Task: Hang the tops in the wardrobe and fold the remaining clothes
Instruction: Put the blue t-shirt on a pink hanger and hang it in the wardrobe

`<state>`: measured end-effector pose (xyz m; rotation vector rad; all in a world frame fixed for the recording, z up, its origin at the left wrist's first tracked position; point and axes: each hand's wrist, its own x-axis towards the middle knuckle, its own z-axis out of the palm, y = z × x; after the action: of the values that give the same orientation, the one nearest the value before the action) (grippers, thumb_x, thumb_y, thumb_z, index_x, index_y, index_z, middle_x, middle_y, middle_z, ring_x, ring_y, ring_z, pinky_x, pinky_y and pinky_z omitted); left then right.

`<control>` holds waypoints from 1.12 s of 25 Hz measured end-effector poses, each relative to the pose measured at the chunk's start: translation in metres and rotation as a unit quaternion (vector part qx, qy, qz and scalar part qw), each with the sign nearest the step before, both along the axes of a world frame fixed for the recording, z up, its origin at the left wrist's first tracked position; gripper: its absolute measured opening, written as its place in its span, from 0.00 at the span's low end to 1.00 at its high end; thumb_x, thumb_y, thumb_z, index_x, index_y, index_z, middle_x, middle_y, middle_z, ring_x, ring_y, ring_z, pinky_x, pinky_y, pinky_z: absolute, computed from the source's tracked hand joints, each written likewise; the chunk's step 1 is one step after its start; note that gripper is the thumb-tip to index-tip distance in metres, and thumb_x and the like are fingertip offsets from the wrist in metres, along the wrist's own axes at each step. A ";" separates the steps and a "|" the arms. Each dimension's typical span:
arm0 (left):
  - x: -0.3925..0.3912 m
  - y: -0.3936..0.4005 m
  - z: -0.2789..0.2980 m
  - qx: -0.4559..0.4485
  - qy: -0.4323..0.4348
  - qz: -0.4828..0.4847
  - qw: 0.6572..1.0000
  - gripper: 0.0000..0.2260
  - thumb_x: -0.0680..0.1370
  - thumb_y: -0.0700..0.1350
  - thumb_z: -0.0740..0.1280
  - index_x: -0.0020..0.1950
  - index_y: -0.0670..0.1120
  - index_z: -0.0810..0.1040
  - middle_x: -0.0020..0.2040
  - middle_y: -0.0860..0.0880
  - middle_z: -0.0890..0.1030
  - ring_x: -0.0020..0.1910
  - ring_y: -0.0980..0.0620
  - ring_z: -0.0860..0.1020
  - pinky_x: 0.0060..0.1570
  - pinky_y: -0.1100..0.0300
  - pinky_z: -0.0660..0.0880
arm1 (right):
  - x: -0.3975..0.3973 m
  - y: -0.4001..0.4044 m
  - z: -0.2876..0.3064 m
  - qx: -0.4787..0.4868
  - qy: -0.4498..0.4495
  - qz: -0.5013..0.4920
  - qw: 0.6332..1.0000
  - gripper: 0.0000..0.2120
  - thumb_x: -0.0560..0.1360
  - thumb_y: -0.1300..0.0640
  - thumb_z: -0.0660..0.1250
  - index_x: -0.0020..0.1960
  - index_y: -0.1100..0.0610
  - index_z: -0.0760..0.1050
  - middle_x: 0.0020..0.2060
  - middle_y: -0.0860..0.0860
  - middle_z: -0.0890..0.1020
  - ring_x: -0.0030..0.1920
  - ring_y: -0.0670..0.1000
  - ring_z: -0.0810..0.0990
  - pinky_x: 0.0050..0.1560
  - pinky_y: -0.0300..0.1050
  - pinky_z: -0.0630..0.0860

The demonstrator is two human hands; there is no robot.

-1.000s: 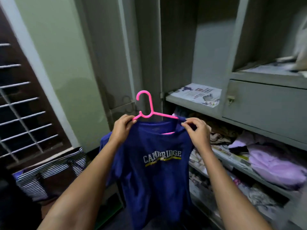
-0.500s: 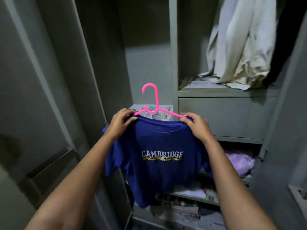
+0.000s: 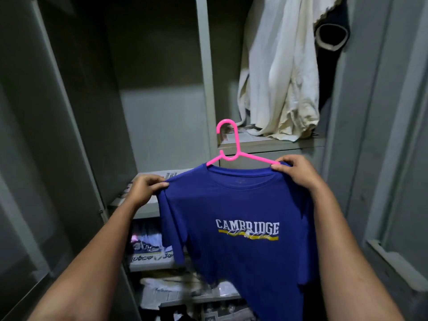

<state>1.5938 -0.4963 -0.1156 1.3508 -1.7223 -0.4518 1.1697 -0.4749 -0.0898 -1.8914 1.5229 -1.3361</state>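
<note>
Blue cotton-looking T-shirt (image 3: 234,230), printed CAMBRIDGE in white over a yellow stripe, hung on a pink plastic hanger (image 3: 234,149) held up in front of the open grey wardrobe (image 3: 206,66). At 9 o'clock of the shirt, the left hand (image 3: 144,189) pinched its shoulder seam; at 2 o'clock, the right hand (image 3: 295,171) pinched fabric and hanger arm together. The hook stood upright, free of any rail. A cream garment (image 3: 281,72) hung at 1 o'clock.
</note>
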 end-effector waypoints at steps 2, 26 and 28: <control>0.000 -0.012 0.003 0.000 -0.028 0.040 0.999 0.04 0.75 0.37 0.69 0.41 0.42 0.82 0.37 0.46 0.82 0.32 0.63 0.76 0.37 0.67 0.71 | -0.003 0.014 0.006 -0.002 0.001 -0.004 1.000 0.01 0.71 0.57 0.74 0.41 0.52 0.82 0.36 0.51 0.81 0.40 0.46 0.73 0.43 0.44 0.66; -0.166 -0.016 0.077 -0.196 -0.118 -0.025 0.973 0.19 0.77 0.58 0.64 0.67 0.56 0.69 0.64 0.57 0.75 0.65 0.53 0.70 0.53 0.55 0.56 | 0.002 0.097 0.062 -0.129 0.171 -0.383 0.898 0.13 0.76 0.44 0.65 0.53 0.50 0.80 0.48 0.54 0.84 0.53 0.57 0.79 0.52 0.48 0.63; -0.163 -0.018 0.103 -0.210 -0.085 0.000 0.974 0.21 0.78 0.59 0.61 0.69 0.54 0.67 0.67 0.55 0.73 0.67 0.52 0.69 0.60 0.51 0.58 | -0.003 0.106 0.097 -0.165 0.163 -0.444 0.866 0.13 0.76 0.44 0.65 0.53 0.52 0.80 0.47 0.57 0.84 0.53 0.58 0.79 0.52 0.49 0.63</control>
<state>1.4310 -0.5142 -0.0125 1.1039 -1.8280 0.0357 1.1671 -0.3687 0.0071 -1.6878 2.6999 -1.7763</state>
